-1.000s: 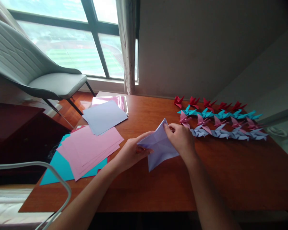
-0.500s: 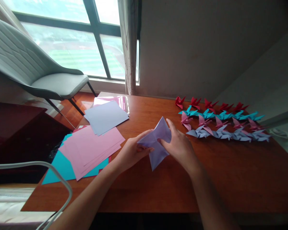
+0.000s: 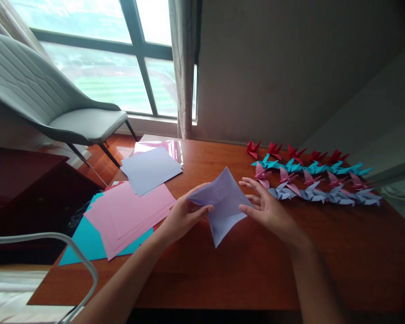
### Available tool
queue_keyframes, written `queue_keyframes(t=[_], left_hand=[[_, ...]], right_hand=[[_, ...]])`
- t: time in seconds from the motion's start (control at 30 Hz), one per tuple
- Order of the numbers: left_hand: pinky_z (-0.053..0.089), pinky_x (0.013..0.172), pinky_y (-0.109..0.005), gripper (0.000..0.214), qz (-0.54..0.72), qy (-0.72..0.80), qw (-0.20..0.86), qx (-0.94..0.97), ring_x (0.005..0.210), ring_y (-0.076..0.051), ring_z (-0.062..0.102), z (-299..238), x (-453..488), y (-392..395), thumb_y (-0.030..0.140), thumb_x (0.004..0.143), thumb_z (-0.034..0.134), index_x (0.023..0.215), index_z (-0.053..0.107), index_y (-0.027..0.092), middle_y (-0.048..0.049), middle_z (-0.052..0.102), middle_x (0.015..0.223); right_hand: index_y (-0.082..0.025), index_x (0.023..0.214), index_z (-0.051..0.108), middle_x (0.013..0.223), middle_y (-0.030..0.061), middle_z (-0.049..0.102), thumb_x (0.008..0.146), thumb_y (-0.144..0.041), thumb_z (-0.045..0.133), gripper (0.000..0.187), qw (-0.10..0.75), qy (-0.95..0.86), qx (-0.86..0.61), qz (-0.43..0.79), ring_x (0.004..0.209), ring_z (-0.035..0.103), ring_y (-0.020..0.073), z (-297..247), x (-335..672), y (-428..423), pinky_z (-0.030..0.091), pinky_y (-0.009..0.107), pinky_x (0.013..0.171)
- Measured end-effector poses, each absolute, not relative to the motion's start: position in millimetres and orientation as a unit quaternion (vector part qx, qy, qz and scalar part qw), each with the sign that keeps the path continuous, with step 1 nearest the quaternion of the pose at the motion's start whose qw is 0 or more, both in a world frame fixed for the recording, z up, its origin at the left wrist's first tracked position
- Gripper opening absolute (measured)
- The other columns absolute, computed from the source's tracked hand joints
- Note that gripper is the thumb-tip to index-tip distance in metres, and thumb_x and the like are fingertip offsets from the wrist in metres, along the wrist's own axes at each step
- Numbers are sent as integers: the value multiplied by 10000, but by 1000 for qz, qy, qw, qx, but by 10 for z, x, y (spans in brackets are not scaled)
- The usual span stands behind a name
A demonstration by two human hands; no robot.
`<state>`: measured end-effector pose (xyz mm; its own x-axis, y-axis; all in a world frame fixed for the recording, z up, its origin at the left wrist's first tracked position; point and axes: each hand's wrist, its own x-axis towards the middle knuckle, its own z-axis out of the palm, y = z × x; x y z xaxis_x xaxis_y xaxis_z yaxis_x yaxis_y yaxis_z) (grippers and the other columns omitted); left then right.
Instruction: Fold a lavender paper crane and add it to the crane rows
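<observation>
A light purple sheet of origami paper (image 3: 226,202), creased and partly opened out, is held above the table with its corners pointing up, down and sideways. My left hand (image 3: 185,213) pinches its left corner, thumb in front and fingers behind. At the right corner, my right hand (image 3: 270,209) has its thumb over the paper's edge, with the lower fingers behind it. The index finger of that hand stretches away from the sheet.
Rows of folded paper cranes stand at the back right: red (image 3: 275,150), turquoise (image 3: 292,165), pink (image 3: 288,175) and pale purple (image 3: 312,193). Loose pale purple sheets (image 3: 151,171), pink sheets (image 3: 135,216) and turquoise sheets (image 3: 81,245) lie on the table's left. A grey chair (image 3: 87,123) stands beyond.
The purple paper has been spread wider and flatter. My right hand has shifted right, its thumb going from the paper's middle to its right corner. My left hand keeps its hold.
</observation>
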<state>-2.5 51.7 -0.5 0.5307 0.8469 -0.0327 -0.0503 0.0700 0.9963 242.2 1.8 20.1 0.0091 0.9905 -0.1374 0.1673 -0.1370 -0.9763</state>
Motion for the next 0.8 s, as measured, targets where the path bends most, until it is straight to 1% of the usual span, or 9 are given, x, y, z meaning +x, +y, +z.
queue_keyframes(t=[0.07,0.17,0.23,0.3,0.37,0.43,0.57,0.7,0.8], left_hand=[[585,734,-286,602,348,353,642,585,977,-232,693,16,-31,527,381,847,715,1384,529,182,-108,706,1203],[572,680,-262,429,347,376,635,579,828,-190,696,42,-43,542,404,834,726,1170,655,148,-95,737,1074],[564,657,-252,334,344,384,635,575,756,-170,683,54,-48,549,419,821,735,988,692,133,-89,742,987],[558,633,-248,324,343,389,637,571,721,-164,675,67,-48,547,434,807,745,903,690,130,-87,739,936],[556,623,-247,342,343,391,638,568,723,-165,676,83,-45,536,446,803,745,927,690,132,-90,737,951],[562,635,-251,381,345,392,635,570,749,-169,682,102,-43,519,452,812,734,1030,687,143,-91,733,1008],[571,657,-263,485,346,392,629,575,752,-167,689,124,-47,496,451,831,717,1219,632,172,-79,729,1039],[577,670,-283,451,340,390,636,573,751,-178,696,93,-48,501,440,833,721,1169,644,150,-78,735,997],[580,677,-295,415,340,381,636,578,793,-197,701,40,-42,509,431,838,719,1132,652,145,-83,737,1012]], right_hand=[[-329,1427,418,1564,114,376,763,-359,792,763,434,-491,-554,513,1233,594,258,161,2509,-33,552,380,938],[-324,1424,427,1484,114,485,781,-348,797,742,462,-463,-525,545,1291,550,258,73,2598,-115,495,394,1016],[-322,1430,428,1430,105,542,767,-332,813,767,484,-446,-495,567,1272,564,254,8,2595,-156,488,384,1016],[-329,1444,420,1396,91,580,750,-323,827,805,476,-437,-478,595,1201,609,252,-42,2538,-178,503,388,984],[-327,1440,434,1356,76,613,717,-334,847,832,493,-431,-467,595,1162,627,260,-66,2449,-177,502,405,986],[-327,1425,457,1325,65,632,696,-345,857,831,516,-428,-463,579,1148,633,268,-69,2365,-160,510,409,976],[-312,1410,459,1321,72,636,720,-337,839,788,553,-420,-470,544,1169,630,253,-64,2286,-115,520,372,954],[-300,1441,412,1301,91,649,753,-365,812,799,557,-432,-485,518,1156,648,263,-57,2276,-97,545,384,925],[-310,1448,428,1328,98,636,766,-414,792,780,543,-461,-503,491,1163,646,283,-39,2253,-91,569,404,898]])
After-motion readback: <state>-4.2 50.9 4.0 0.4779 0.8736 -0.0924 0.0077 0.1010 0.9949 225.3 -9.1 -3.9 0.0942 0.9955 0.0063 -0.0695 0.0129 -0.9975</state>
